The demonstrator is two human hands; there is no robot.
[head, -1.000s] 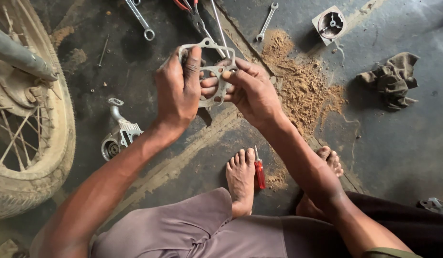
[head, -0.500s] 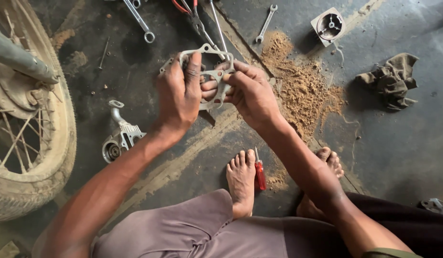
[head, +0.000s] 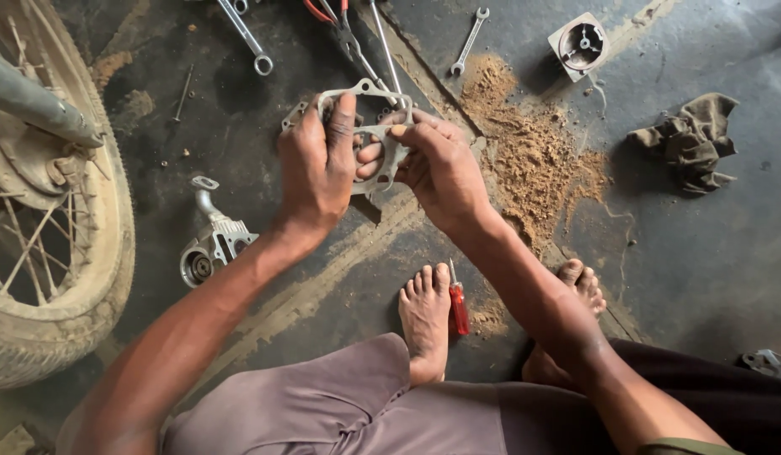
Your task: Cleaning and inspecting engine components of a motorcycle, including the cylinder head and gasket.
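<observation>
Fingers point(head: 347, 118) of the left hand point(head: 316, 168) and right hand point(head: 441, 168) pinch thin metal gaskets point(head: 365, 88) held above the floor point(head: 702, 253), seemingly mid-sorting, with the cylinder part point(head: 212, 248), wrenches point(head: 247, 38) and screwdriver point(head: 458, 305) lying untouched.

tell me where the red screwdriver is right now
In the head view, the red screwdriver lies on the floor low and near the centre, right beside the person's bare foot, below the hands and the sawdust patch.
</observation>
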